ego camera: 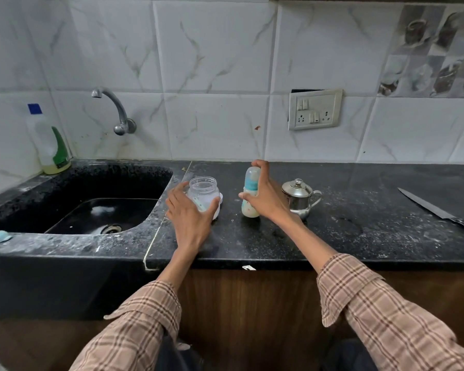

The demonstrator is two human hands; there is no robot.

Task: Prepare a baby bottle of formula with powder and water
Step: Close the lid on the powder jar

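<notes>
I note my left hand (189, 210) curled around the open powder jar (204, 194) beside the sink (73, 199); my right hand (264, 195) grips the capped baby bottle (251, 194), upright on the countertop (359, 226), near the steel pot (299, 195).

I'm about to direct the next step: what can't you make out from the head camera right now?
- Baby bottle: fill level, its right side hidden by right hand.
- Jar: powder amount, lower part covered by left hand.
- Steel pot: contents, lid on.
- Knife: handle cut off by right edge.
</notes>
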